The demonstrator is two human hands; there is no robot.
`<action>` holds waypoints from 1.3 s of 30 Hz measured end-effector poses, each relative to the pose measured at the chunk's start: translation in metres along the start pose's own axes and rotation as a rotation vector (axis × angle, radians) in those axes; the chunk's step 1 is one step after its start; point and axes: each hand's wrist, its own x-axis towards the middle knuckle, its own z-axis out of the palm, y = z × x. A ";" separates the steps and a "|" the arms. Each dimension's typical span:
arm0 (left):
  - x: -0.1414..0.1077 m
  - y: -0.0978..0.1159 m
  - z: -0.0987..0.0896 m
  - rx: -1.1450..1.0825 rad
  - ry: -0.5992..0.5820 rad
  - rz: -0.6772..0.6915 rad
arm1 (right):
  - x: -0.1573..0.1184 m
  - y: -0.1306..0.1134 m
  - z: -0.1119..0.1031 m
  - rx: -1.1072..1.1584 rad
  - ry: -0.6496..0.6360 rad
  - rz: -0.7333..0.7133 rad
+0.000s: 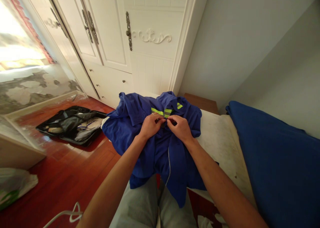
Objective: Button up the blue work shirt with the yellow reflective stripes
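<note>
A blue work jacket [140, 106] with yellow-green reflective strips lies spread over the end of a pale bed, its lower part hanging toward my knees. Near the middle of its front, my left hand [152, 124] and my right hand [180, 126] are close together, each pinching the cloth along the front opening. Their fingertips almost meet just below the reflective strip [168, 112]. A zipper edge [169, 164] runs down the loose front panel below my right hand. What exactly sits between the fingertips is too small to make out.
The pale bed [217, 134] extends right, with a large blue cushion or folded cloth [275, 154] on it. White wardrobe doors [155, 37] stand ahead. An open black suitcase [85, 139] with clothes lies on the red floor at left. A plastic bag [17, 188] and white cable [65, 213] are nearer.
</note>
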 end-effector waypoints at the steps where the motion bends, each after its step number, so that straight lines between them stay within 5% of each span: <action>1: 0.000 0.000 0.000 0.000 0.001 0.005 | 0.000 0.000 0.000 -0.012 0.004 -0.009; 11: 0.000 0.000 0.000 -0.038 -0.038 0.056 | -0.001 -0.004 -0.002 -0.091 -0.040 -0.014; 28: -0.001 0.002 0.002 -0.103 -0.058 -0.098 | 0.005 -0.010 -0.005 -0.366 -0.092 0.205; 39: 0.000 -0.002 0.002 -0.066 -0.049 -0.054 | 0.006 0.009 -0.004 0.103 -0.102 0.258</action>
